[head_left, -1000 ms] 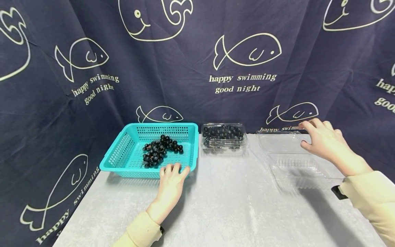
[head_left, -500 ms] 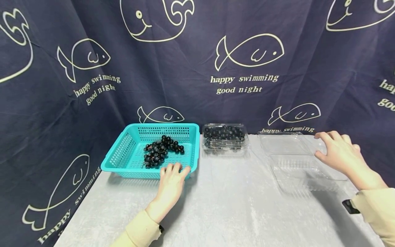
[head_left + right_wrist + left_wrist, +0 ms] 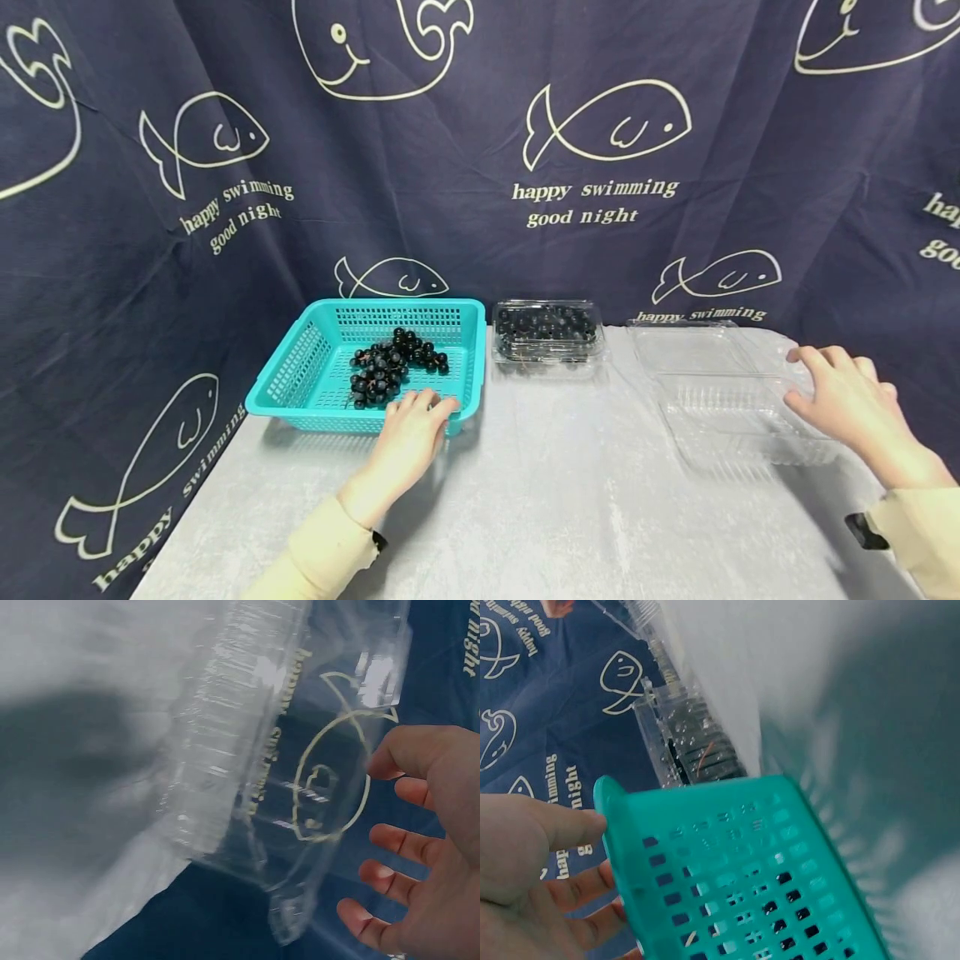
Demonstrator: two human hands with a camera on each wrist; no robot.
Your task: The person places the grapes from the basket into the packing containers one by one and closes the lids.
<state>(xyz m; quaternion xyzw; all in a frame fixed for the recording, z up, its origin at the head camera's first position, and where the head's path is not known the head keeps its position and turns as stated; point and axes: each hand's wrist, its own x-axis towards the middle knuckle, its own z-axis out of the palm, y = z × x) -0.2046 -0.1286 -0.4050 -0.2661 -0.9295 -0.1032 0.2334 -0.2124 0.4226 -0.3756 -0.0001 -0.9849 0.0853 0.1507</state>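
Observation:
My left hand [image 3: 408, 433] is at the front right of a turquoise plastic basket [image 3: 258, 392], its fingers loosely bent over the rim. In the left wrist view the thumb tip meets the rim [image 3: 619, 847] and the other fingertips pass behind it. Bunches of dark grapes [image 3: 378, 371] lie inside the basket. My right hand [image 3: 851, 400] hovers at the right side of a clear plastic clamshell box [image 3: 720, 408], which stands with its lid folded back. Its fingers are spread and relaxed, with nothing between them, beside the clear plastic [image 3: 315, 847] in the right wrist view.
A closed clear box [image 3: 547, 333] filled with dark grapes stands at the back, just right of the basket. All of these stand on a grey-white table [image 3: 555, 500]. Behind it hangs a navy curtain [image 3: 480, 167] with fish drawings and lettering.
My right hand has moved right and toward me, from above the clear box's lid to its right side. My left hand has shifted slightly at the basket rim. Basket and boxes stay put.

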